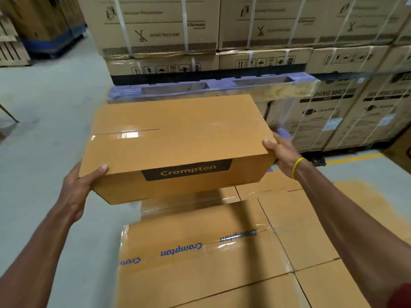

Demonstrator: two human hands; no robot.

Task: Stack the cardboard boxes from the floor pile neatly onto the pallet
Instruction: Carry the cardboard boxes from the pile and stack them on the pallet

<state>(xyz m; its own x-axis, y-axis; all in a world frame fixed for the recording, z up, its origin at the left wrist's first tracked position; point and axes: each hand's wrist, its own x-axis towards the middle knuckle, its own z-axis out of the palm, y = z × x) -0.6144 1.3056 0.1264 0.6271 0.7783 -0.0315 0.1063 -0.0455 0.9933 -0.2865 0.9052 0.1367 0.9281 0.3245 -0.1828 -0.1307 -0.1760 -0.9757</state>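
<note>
I hold a brown cardboard box marked "Crompton" in the air at chest height, its taped top facing up. My left hand grips its near left corner, thumb on top. My right hand, with a yellow band on the wrist, grips its right end. Below and in front of me lie several more taped Crompton boxes packed side by side in a flat layer. A purple pallet shows just beyond the held box. What the layer of boxes rests on is hidden.
Tall stacks of strapped appliance cartons on pallets fill the back and right. Grey concrete floor stretches to the left. A yellow floor line runs at right. Blue pallets with cartons stand at the far left.
</note>
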